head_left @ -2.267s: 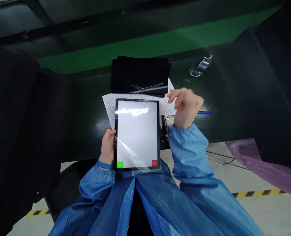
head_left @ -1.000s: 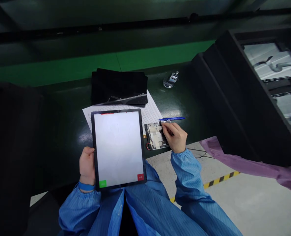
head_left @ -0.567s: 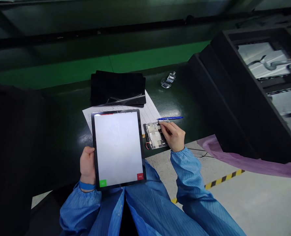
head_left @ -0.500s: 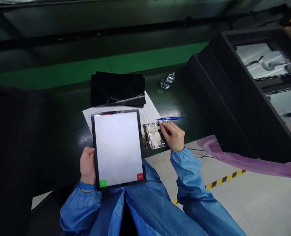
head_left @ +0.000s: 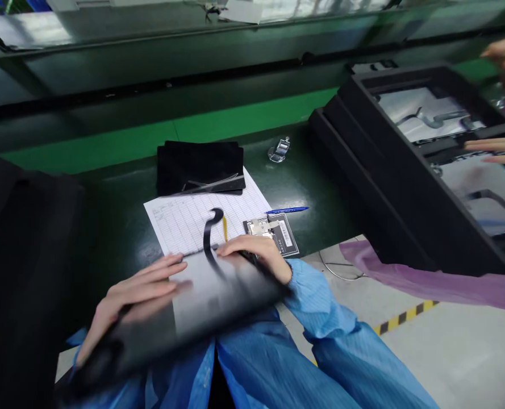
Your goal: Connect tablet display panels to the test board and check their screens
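A display panel (head_left: 218,301), turned with its back up and tilted, is blurred above my lap. A black flex cable (head_left: 208,236) and a thin yellow strip (head_left: 225,228) stick up from its far edge. My left hand (head_left: 135,292) grips the panel's left part, long fingers laid over the back and thumb hidden. My right hand (head_left: 258,249) holds the far right edge, fingertips near the cable's base. Just beyond the right hand lies a circuit board assembly (head_left: 286,236) with tape across it, partly covered by that hand.
Black flat panels (head_left: 201,167) are stacked on a printed grid sheet (head_left: 184,221). A blue pen (head_left: 288,209) and a small metal counter (head_left: 280,150) lie on the dark green bench. Black trays (head_left: 388,165) stand at right, where another person's hand (head_left: 497,147) reaches over.
The panel has turned from its lit white screen to its back and tilted. My right hand has left the circuit board and taken the panel's edge. Another person's hands have appeared at right.
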`<action>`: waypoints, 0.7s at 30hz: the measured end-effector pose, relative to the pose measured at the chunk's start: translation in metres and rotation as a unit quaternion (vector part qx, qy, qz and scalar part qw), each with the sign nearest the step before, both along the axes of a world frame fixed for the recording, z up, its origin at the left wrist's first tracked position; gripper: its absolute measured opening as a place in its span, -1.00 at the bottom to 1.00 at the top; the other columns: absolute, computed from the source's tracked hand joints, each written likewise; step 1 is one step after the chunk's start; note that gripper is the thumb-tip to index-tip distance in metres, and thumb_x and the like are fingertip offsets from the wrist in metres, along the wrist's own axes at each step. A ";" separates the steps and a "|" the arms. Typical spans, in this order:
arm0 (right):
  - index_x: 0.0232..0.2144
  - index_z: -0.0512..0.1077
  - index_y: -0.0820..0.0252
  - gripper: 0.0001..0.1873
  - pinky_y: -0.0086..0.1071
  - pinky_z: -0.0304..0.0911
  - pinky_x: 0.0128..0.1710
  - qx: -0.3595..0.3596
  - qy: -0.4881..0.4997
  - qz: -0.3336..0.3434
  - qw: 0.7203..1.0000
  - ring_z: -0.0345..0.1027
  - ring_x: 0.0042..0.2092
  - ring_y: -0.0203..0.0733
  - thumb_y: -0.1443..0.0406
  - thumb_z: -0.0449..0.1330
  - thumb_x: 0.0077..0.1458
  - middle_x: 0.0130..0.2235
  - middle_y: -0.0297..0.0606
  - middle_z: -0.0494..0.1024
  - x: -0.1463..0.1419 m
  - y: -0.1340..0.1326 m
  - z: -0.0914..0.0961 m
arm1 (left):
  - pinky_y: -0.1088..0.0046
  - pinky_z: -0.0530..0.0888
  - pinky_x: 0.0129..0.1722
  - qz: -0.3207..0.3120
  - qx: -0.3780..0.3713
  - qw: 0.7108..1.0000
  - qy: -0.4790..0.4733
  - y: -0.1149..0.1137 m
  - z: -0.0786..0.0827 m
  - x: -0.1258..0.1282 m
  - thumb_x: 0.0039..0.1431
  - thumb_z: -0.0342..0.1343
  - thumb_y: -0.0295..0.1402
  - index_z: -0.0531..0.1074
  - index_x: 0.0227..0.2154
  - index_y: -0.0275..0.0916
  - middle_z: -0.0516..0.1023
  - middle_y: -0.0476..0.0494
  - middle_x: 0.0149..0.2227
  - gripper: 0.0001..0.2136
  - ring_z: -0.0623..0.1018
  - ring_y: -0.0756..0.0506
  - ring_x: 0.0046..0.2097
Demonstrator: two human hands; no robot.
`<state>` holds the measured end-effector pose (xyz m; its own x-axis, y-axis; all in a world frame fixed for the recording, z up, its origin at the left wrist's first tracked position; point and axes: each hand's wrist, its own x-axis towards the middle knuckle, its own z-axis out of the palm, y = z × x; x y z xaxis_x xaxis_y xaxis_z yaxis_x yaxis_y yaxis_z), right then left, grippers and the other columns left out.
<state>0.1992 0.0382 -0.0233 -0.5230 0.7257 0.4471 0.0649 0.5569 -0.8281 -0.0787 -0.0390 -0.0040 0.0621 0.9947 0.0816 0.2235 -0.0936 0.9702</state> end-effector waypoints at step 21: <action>0.06 0.40 0.07 -0.59 -0.38 0.47 -0.40 0.096 -0.117 -0.154 0.977 0.45 -0.44 -0.34 0.34 0.22 0.14 0.03 -0.14 0.53 0.017 -0.029 -0.011 | -0.04 0.28 0.27 -0.069 0.227 0.912 0.335 0.017 -0.024 0.022 0.22 0.06 -0.53 0.19 0.29 -0.14 0.48 -0.25 0.16 -0.43 0.39 -0.23 0.25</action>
<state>0.2159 0.0088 -0.0340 -0.3976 0.7790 0.4848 0.4278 0.6248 -0.6531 -0.0567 -0.0220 -0.0278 0.3716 0.8471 0.3799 0.7072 -0.5234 0.4753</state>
